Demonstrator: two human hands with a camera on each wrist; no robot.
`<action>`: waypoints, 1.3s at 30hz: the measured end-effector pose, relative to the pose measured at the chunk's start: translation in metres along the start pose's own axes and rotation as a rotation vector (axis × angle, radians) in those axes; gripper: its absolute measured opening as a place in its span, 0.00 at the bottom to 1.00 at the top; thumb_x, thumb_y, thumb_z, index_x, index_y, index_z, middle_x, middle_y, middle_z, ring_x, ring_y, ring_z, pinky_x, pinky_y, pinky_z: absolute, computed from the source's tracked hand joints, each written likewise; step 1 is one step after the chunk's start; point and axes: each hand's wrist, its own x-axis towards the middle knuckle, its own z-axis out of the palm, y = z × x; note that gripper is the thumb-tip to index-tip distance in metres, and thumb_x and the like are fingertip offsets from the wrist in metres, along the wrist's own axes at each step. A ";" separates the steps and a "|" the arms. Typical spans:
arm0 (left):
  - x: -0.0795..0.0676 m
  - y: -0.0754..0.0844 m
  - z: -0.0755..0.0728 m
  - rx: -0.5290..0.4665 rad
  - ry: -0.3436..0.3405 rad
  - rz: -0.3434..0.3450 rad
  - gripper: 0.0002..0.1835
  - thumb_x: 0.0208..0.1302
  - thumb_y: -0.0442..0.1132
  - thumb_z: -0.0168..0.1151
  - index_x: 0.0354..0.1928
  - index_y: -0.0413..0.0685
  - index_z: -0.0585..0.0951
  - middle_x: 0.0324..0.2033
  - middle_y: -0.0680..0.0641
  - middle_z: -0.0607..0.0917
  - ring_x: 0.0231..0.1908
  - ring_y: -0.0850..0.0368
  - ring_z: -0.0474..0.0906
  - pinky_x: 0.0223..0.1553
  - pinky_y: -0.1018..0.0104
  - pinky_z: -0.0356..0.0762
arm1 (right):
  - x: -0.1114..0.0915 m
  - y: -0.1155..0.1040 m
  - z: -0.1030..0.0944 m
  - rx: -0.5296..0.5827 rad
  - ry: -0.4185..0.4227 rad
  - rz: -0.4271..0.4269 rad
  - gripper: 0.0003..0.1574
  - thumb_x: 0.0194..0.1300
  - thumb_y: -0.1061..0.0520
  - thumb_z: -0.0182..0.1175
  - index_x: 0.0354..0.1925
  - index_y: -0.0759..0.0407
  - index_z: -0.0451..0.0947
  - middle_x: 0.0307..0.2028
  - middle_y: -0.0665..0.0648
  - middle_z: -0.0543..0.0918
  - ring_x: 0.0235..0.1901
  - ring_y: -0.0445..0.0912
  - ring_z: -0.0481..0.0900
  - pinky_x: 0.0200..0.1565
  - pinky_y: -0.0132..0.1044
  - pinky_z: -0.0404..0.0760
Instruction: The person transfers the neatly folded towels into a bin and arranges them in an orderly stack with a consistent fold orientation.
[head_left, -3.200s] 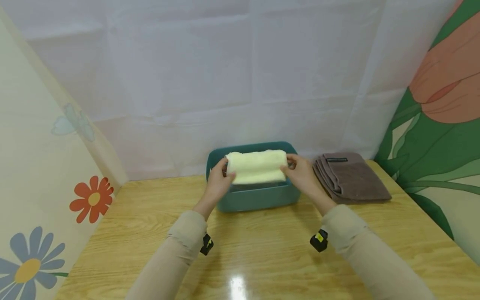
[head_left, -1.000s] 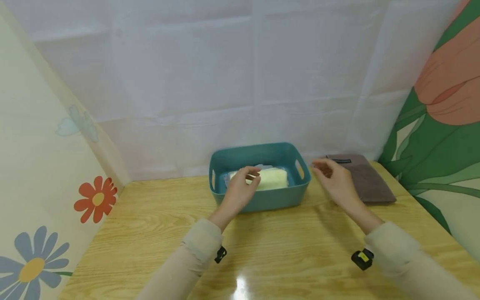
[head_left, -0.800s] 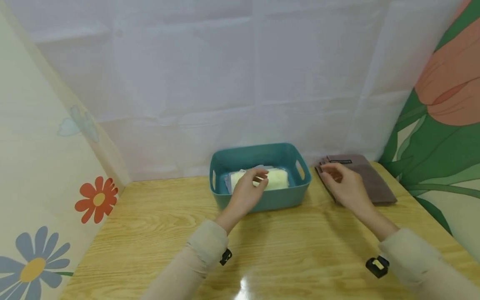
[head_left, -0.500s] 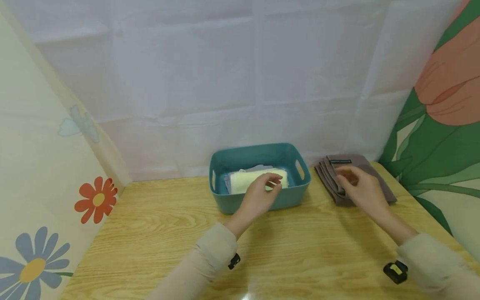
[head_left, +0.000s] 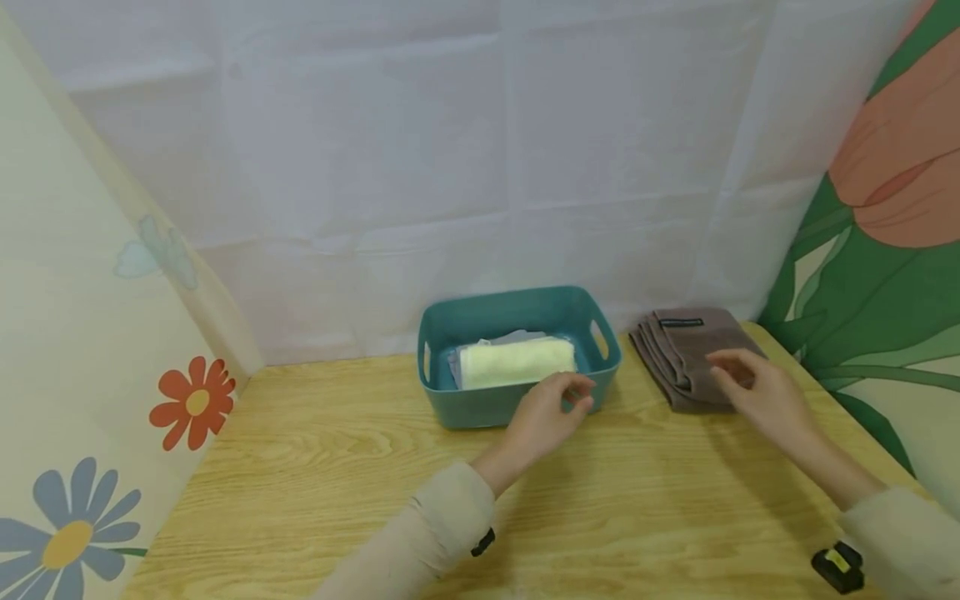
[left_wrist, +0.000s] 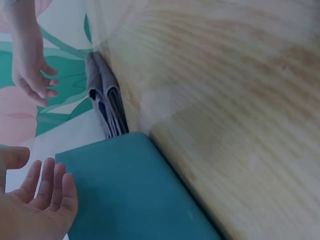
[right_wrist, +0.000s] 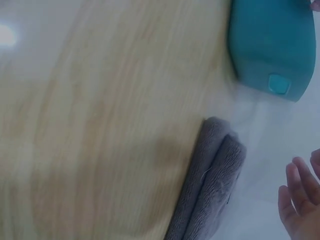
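My left hand [head_left: 546, 414] hovers at the front right of the teal basket [head_left: 480, 408], its fingers loosely bent and holding nothing. In the left wrist view its relaxed fingers [left_wrist: 47, 192] show beside the basket's wall. A folded pale yellow towel [head_left: 517, 362] lies inside the basket, on top of greyish cloth [head_left: 517, 336]. My right hand [head_left: 768, 396] is over the folded brown towel [head_left: 693, 342], thumb and fingers apart with nothing between them. The right wrist view shows that towel's thick folded edge [right_wrist: 210, 175] and a gap between it and the hand.
The wooden table [head_left: 322, 467] carries the basket and the brown towel near its back edge, against a white cloth backdrop [head_left: 360, 167]. Flower-painted panels [head_left: 885, 292] stand on both sides. The basket has cut-out handles at its ends.
The yellow towel, earlier held in both hands over the basket, was let go inside it. Both hands have since drawn back toward the right and nearer the body. The brown towel stays put.
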 end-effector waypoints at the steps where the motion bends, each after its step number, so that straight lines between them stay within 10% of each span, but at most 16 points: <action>1: -0.001 -0.001 0.003 0.008 -0.011 -0.002 0.14 0.73 0.41 0.59 0.57 0.49 0.80 0.47 0.55 0.82 0.44 0.65 0.77 0.44 0.73 0.76 | -0.001 0.002 -0.001 -0.002 0.001 0.000 0.14 0.71 0.62 0.59 0.52 0.69 0.78 0.43 0.70 0.82 0.34 0.19 0.66 0.29 0.21 0.71; 31: 0.008 -0.018 0.068 0.033 -0.125 -0.045 0.13 0.71 0.41 0.61 0.55 0.49 0.83 0.43 0.57 0.84 0.40 0.70 0.78 0.37 0.78 0.75 | -0.029 0.067 -0.018 -0.104 0.006 0.132 0.18 0.73 0.56 0.58 0.53 0.69 0.78 0.45 0.73 0.82 0.33 0.13 0.58 0.26 0.27 0.69; 39: 0.031 -0.006 0.094 -0.241 -0.033 -0.194 0.13 0.68 0.40 0.62 0.52 0.46 0.84 0.38 0.58 0.83 0.35 0.69 0.78 0.37 0.75 0.76 | -0.024 0.091 -0.028 -0.064 -0.014 0.288 0.28 0.75 0.49 0.54 0.57 0.73 0.74 0.36 0.36 0.76 0.29 0.15 0.60 0.26 0.28 0.70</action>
